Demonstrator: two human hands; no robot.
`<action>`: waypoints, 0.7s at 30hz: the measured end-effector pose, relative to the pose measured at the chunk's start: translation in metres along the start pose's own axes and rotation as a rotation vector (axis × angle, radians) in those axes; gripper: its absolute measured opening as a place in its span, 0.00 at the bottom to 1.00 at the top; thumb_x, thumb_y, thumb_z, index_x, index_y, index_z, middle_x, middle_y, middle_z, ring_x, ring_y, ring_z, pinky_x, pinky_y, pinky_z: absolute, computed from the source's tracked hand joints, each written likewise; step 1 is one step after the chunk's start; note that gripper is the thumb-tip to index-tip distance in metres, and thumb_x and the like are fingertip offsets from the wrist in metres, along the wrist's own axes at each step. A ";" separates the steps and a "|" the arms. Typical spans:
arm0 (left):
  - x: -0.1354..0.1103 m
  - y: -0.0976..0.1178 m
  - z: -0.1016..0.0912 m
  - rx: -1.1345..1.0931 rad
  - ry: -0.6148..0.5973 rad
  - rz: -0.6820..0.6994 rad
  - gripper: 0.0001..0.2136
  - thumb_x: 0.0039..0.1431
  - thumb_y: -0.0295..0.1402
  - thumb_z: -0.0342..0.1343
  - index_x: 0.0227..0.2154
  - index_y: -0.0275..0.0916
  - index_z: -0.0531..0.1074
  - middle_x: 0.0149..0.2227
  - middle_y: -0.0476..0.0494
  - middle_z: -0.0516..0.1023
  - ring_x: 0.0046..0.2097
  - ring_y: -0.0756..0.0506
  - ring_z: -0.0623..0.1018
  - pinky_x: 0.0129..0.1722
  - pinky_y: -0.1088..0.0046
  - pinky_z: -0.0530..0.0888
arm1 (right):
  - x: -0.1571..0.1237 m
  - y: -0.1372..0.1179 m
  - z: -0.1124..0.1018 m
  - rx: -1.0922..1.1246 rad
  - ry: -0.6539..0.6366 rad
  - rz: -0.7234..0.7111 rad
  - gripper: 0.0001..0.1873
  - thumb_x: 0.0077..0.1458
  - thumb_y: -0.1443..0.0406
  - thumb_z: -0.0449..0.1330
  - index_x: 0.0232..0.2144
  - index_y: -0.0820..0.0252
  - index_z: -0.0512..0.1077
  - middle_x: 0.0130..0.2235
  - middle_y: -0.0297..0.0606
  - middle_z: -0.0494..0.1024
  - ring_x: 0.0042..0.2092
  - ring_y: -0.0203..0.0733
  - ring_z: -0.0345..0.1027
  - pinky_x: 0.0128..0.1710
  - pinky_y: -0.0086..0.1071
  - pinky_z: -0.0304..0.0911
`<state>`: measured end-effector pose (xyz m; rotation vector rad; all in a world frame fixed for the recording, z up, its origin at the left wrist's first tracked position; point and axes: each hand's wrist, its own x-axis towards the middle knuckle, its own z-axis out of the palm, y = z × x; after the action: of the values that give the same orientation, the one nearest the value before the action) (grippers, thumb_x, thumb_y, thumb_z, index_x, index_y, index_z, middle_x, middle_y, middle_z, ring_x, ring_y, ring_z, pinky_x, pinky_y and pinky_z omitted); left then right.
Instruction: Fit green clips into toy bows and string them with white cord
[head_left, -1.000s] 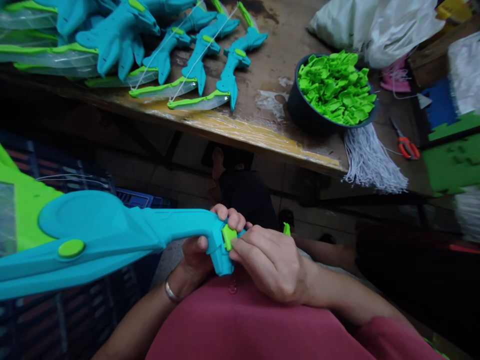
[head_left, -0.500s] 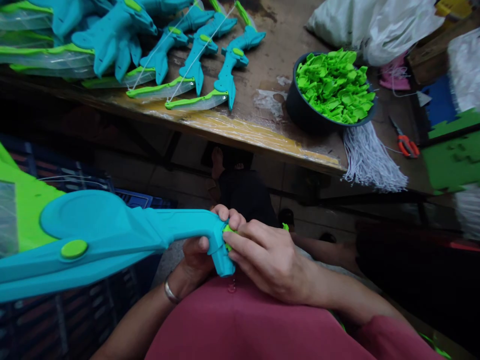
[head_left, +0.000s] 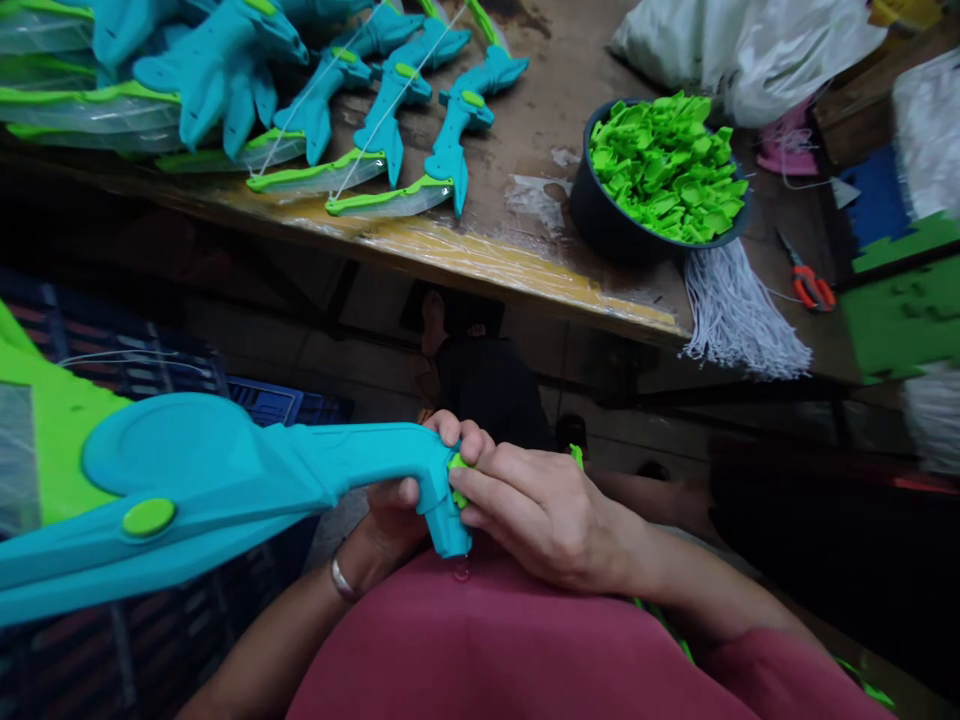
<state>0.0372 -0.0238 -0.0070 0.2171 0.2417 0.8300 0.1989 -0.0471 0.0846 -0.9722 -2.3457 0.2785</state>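
A turquoise plastic toy bow [head_left: 202, 450] with a green button stretches from the left edge toward my body. Its bent end is gripped by my left hand [head_left: 395, 515], which wears a metal bracelet; fingertips curl over the top and the thumb lies below. My right hand [head_left: 544, 515] is closed at that same end, its fingers pressing a small bright green plastic piece [head_left: 456, 482] against the bow. The fingers cover most of the piece, so how it sits there is hidden.
Several more toy bows [head_left: 450, 150] lie on the worn table [head_left: 536, 295]. At right stand a dark bowl [head_left: 600, 215] of green pieces, a bundle of white strings [head_left: 739, 315], orange-handled scissors [head_left: 810, 288] and white bags [head_left: 802, 50]. Blue crates [head_left: 135, 650] are below left.
The toy bow has dipped slightly at its far left part. Both hands keep almost the same hold, with the right fingers still against the green piece.
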 end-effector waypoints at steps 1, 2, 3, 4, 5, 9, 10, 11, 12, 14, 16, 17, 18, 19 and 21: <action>0.000 0.000 0.000 -0.001 -0.003 -0.003 0.27 0.39 0.47 0.74 0.36 0.43 0.66 0.37 0.45 0.68 0.41 0.41 0.75 0.42 0.63 0.77 | 0.000 0.001 0.000 0.004 0.000 -0.008 0.12 0.70 0.68 0.56 0.49 0.76 0.69 0.39 0.47 0.76 0.39 0.42 0.71 0.40 0.35 0.73; 0.000 0.000 0.000 -0.002 -0.005 -0.005 0.27 0.39 0.47 0.74 0.37 0.43 0.66 0.37 0.46 0.68 0.40 0.41 0.75 0.42 0.63 0.77 | 0.000 0.002 -0.001 0.004 -0.001 -0.014 0.12 0.70 0.68 0.56 0.49 0.76 0.69 0.39 0.47 0.76 0.39 0.42 0.70 0.39 0.35 0.73; 0.000 0.000 -0.001 0.000 -0.006 -0.005 0.27 0.39 0.47 0.74 0.37 0.43 0.66 0.36 0.46 0.68 0.39 0.42 0.74 0.42 0.63 0.76 | 0.000 0.003 -0.001 0.002 -0.004 -0.019 0.12 0.70 0.68 0.56 0.49 0.76 0.69 0.39 0.47 0.76 0.39 0.42 0.70 0.39 0.35 0.72; 0.000 0.000 -0.002 0.004 -0.007 -0.004 0.27 0.38 0.47 0.74 0.37 0.43 0.66 0.36 0.46 0.68 0.39 0.42 0.74 0.43 0.63 0.76 | 0.000 0.003 -0.001 -0.001 -0.008 -0.024 0.12 0.70 0.68 0.56 0.48 0.76 0.69 0.39 0.47 0.76 0.38 0.42 0.70 0.38 0.35 0.72; 0.000 0.000 -0.002 0.010 -0.006 0.000 0.27 0.38 0.47 0.74 0.36 0.43 0.66 0.36 0.46 0.68 0.38 0.42 0.74 0.43 0.62 0.76 | 0.000 0.003 -0.001 -0.006 -0.016 -0.028 0.12 0.70 0.67 0.56 0.49 0.76 0.70 0.38 0.46 0.76 0.39 0.42 0.71 0.38 0.35 0.72; -0.002 -0.003 -0.007 0.017 0.036 0.044 0.27 0.39 0.48 0.74 0.37 0.44 0.66 0.36 0.45 0.69 0.36 0.43 0.73 0.45 0.60 0.76 | 0.001 0.001 -0.003 -0.047 -0.021 -0.055 0.13 0.68 0.69 0.58 0.50 0.79 0.69 0.36 0.45 0.75 0.39 0.44 0.72 0.38 0.36 0.74; -0.003 -0.004 -0.008 0.015 0.052 0.059 0.28 0.39 0.49 0.74 0.37 0.44 0.66 0.36 0.45 0.69 0.35 0.43 0.72 0.45 0.59 0.76 | 0.002 -0.001 -0.003 -0.054 -0.026 -0.056 0.14 0.68 0.70 0.57 0.50 0.80 0.69 0.36 0.46 0.75 0.40 0.46 0.72 0.38 0.37 0.75; -0.004 -0.005 -0.009 0.014 0.069 0.073 0.28 0.39 0.49 0.74 0.37 0.44 0.66 0.35 0.46 0.69 0.35 0.43 0.72 0.46 0.58 0.75 | 0.002 -0.002 -0.003 -0.055 -0.034 -0.051 0.13 0.68 0.70 0.57 0.50 0.80 0.70 0.37 0.47 0.75 0.42 0.47 0.73 0.40 0.38 0.75; -0.005 -0.006 -0.010 0.016 0.085 0.087 0.28 0.39 0.49 0.74 0.37 0.44 0.66 0.35 0.46 0.68 0.35 0.43 0.72 0.47 0.58 0.75 | 0.002 -0.004 -0.004 -0.054 -0.044 -0.039 0.14 0.69 0.69 0.56 0.49 0.80 0.70 0.38 0.49 0.76 0.44 0.49 0.73 0.41 0.40 0.76; -0.006 -0.008 -0.009 0.016 0.119 0.108 0.28 0.39 0.48 0.74 0.38 0.44 0.66 0.34 0.47 0.67 0.36 0.43 0.72 0.50 0.57 0.74 | 0.001 -0.007 -0.004 -0.056 -0.061 -0.003 0.19 0.71 0.63 0.54 0.50 0.81 0.70 0.42 0.54 0.77 0.48 0.52 0.73 0.45 0.42 0.77; -0.005 -0.009 -0.007 -0.002 0.127 0.122 0.28 0.39 0.47 0.74 0.38 0.45 0.65 0.34 0.48 0.66 0.37 0.43 0.71 0.53 0.57 0.73 | 0.001 -0.013 -0.003 -0.086 -0.046 0.041 0.29 0.71 0.54 0.54 0.51 0.84 0.70 0.41 0.55 0.77 0.45 0.52 0.74 0.46 0.43 0.77; -0.004 -0.009 -0.005 -0.020 0.123 0.123 0.28 0.39 0.47 0.74 0.38 0.45 0.65 0.35 0.48 0.66 0.38 0.44 0.71 0.54 0.58 0.72 | 0.001 -0.016 -0.003 -0.123 -0.039 0.054 0.34 0.70 0.50 0.54 0.52 0.85 0.69 0.39 0.54 0.77 0.42 0.51 0.74 0.44 0.43 0.77; -0.002 -0.009 -0.002 -0.039 0.112 0.123 0.28 0.40 0.46 0.74 0.39 0.45 0.64 0.36 0.48 0.66 0.39 0.44 0.71 0.55 0.58 0.71 | 0.001 -0.021 -0.003 -0.184 -0.037 0.059 0.38 0.69 0.48 0.55 0.52 0.87 0.69 0.37 0.54 0.77 0.40 0.52 0.74 0.42 0.43 0.77; 0.000 -0.009 0.000 -0.061 0.099 0.125 0.28 0.40 0.46 0.74 0.39 0.45 0.64 0.37 0.48 0.66 0.40 0.44 0.71 0.56 0.58 0.71 | 0.003 -0.025 -0.002 -0.266 -0.034 0.061 0.39 0.68 0.48 0.56 0.53 0.89 0.68 0.37 0.54 0.77 0.39 0.52 0.73 0.39 0.43 0.77; 0.004 -0.007 0.005 -0.097 0.073 0.133 0.28 0.42 0.45 0.73 0.41 0.45 0.64 0.37 0.48 0.65 0.41 0.45 0.70 0.56 0.59 0.71 | 0.007 -0.035 -0.002 -0.457 -0.028 0.067 0.36 0.68 0.51 0.58 0.52 0.89 0.70 0.38 0.57 0.77 0.39 0.54 0.73 0.35 0.43 0.74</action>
<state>0.0461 -0.0258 -0.0051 0.1124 0.2572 0.9804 0.1762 -0.0671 0.1034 -1.2632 -2.4566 -0.2335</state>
